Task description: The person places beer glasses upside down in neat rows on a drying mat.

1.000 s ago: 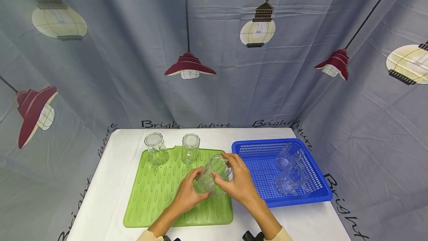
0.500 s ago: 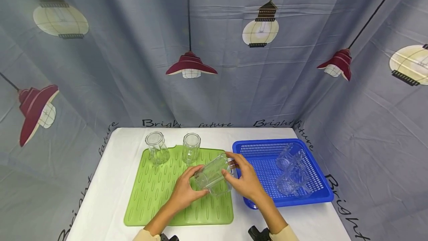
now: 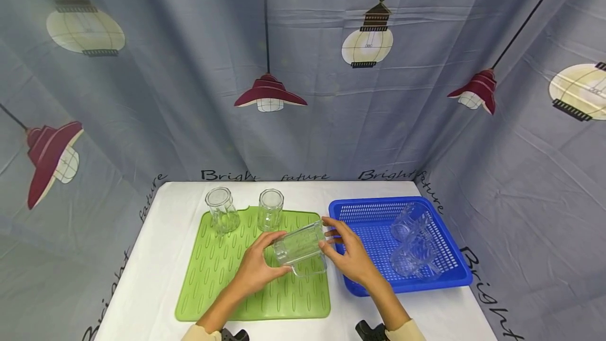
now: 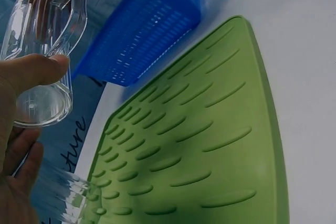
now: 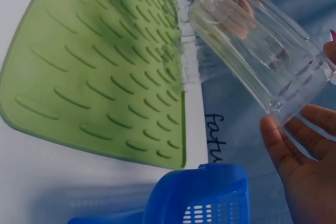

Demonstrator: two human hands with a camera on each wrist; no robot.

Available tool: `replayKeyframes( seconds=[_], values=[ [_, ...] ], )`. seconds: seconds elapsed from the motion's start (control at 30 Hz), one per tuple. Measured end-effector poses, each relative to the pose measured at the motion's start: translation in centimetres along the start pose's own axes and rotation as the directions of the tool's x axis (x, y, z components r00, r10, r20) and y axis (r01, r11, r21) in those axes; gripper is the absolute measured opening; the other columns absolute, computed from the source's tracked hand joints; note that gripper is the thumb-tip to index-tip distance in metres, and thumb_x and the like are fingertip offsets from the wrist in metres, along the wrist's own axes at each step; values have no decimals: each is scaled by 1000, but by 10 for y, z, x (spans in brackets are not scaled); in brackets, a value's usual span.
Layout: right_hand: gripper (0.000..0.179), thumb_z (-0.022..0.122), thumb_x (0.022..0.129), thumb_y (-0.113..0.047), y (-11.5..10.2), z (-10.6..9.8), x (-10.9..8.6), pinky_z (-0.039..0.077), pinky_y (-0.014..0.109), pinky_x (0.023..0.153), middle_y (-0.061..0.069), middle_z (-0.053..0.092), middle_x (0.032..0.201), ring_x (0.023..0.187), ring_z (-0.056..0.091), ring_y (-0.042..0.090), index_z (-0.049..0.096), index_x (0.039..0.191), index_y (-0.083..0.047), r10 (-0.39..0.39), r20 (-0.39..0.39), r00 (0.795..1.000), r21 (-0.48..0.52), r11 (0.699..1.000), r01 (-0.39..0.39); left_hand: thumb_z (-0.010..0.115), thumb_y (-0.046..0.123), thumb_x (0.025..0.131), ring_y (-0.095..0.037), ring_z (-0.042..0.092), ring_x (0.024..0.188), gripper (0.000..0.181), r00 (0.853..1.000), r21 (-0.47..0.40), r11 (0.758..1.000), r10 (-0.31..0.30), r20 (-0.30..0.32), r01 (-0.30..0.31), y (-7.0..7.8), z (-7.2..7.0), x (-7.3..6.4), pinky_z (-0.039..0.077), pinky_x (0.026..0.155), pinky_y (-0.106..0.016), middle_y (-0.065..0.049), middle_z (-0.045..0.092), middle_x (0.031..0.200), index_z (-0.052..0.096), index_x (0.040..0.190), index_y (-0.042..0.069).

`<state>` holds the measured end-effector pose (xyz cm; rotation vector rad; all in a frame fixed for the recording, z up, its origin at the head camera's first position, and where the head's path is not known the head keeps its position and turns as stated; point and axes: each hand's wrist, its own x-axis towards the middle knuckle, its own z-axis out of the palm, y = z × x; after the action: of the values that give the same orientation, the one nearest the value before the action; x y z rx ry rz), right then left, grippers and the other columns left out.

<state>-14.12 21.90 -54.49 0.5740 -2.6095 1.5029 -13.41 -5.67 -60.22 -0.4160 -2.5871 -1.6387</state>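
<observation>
A clear glass mug (image 3: 299, 245) is held in the air over the green mat, lying almost sideways with its handle (image 3: 310, 267) toward me. My left hand (image 3: 254, 264) grips the base end between thumb and fingers. At the rim end, my right hand (image 3: 349, 256) holds the mug with its fingertips and thumb. In the left wrist view the left thumb (image 4: 50, 70) presses the glass below the handle. The right wrist view has the right fingers (image 5: 272, 132) touching the rim. Nothing shows inside the mug.
Two glass mugs (image 3: 221, 209) (image 3: 270, 209) stand upside down at the back of the green ridged mat (image 3: 213, 283). Several glass mugs (image 3: 413, 254) lie on the right side of the blue plastic basket (image 3: 379, 287). A grey patterned curtain (image 3: 307, 141) hangs behind the white table (image 3: 151, 257).
The mug has turned from a steeper tilt to nearly sideways, its handle now facing me. Both hands have shifted with it, the right hand outward to the right and the left slightly leftward.
</observation>
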Motion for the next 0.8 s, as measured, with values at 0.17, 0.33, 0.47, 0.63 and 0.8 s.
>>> replayKeyframes(
  seconds=[0.17, 0.33, 0.47, 0.63, 0.8],
  values=[
    [61, 73, 102, -22, 3, -1, -2, 65, 38, 102, 18, 62, 149, 120, 69, 36, 51, 157, -9, 15, 3, 1000, -19, 1000, -15, 103, 17, 66, -28, 67, 126, 91, 1000, 5, 1000, 8, 0, -8, 7, -7, 0, 55, 110, -67, 7, 66, 140, 62, 146, 34],
    [59, 71, 104, -28, 3, -4, -5, 65, 42, 102, 17, 62, 150, 121, 69, 32, 52, 157, -9, 62, 1, 998, -33, 998, -62, 103, 18, 66, -26, 67, 133, 90, 999, 4, 999, 40, -5, -39, 16, -14, 0, 51, 117, -65, 11, 66, 140, 62, 143, 38],
    [55, 71, 105, -29, 3, -8, -6, 64, 47, 102, 15, 63, 148, 121, 69, 35, 55, 156, -12, 67, -21, 998, -40, 997, -68, 103, 17, 68, -25, 67, 134, 87, 995, -3, 995, 102, -23, -102, 22, -17, 3, 55, 115, -58, 10, 65, 141, 63, 143, 33],
    [49, 71, 105, -29, 4, -14, -7, 64, 45, 102, 6, 66, 141, 119, 70, 33, 60, 151, -14, 61, -56, 997, -68, 996, -65, 101, 16, 67, -22, 69, 127, 85, 987, 30, 987, 159, -34, -158, 25, -14, 6, 60, 108, -48, 5, 65, 143, 64, 143, 25],
    [42, 70, 106, -30, 6, -19, -9, 64, 40, 102, 2, 68, 139, 120, 71, 32, 64, 146, -19, 56, -72, 996, -85, 994, -62, 101, 16, 67, -21, 67, 127, 84, 991, 30, 992, 128, -39, -126, 24, -10, 6, 60, 106, -48, 5, 64, 145, 66, 143, 23]
  ],
)
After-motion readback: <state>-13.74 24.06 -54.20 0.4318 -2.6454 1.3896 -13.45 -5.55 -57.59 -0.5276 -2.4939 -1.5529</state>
